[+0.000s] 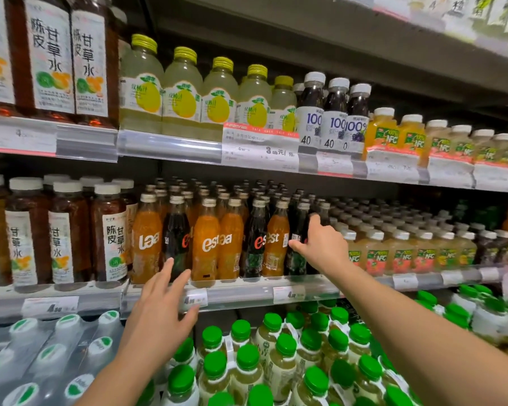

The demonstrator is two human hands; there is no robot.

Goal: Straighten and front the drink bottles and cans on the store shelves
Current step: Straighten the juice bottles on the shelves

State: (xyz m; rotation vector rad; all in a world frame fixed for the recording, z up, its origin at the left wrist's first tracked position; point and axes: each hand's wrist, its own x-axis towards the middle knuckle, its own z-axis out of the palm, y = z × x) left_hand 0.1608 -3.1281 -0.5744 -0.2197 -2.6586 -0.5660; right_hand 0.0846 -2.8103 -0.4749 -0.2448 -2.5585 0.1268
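Your right hand (323,244) grips a dark cola bottle (298,238) at the right end of the est row on the middle shelf (247,291), thumb across its label. Your left hand (162,306) is spread, fingers straight, holding nothing, just before an orange bottle (145,238) and a dark one (175,230).

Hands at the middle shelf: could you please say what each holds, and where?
Right hand grips a dark bottle around its mid-body. Left hand is open, holding nothing.
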